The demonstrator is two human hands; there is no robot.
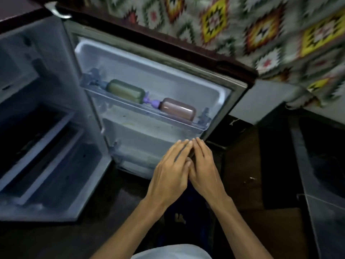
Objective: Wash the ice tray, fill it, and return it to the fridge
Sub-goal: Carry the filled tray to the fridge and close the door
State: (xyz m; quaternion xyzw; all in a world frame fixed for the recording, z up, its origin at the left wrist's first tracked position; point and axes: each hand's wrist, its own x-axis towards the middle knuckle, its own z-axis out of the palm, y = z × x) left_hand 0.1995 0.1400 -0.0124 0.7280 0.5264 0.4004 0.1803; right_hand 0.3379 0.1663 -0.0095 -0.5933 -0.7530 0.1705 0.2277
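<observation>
The fridge stands open, its dark compartment [37,139] at the left and its door [160,85] swung out ahead of me. No ice tray is in view. My left hand [171,169] and my right hand [203,165] are side by side, palms down, in front of the door's lower edge. Their fingers are stretched out and the fingertips nearly touch. Neither hand holds anything.
Two bottles lie on the door shelf [149,116]: a green one [127,90] and a pink one [177,109], both with purple caps. A patterned cloth [242,25] hangs over the door's top. A dark sink or counter [321,156] is at the right. The floor is dark.
</observation>
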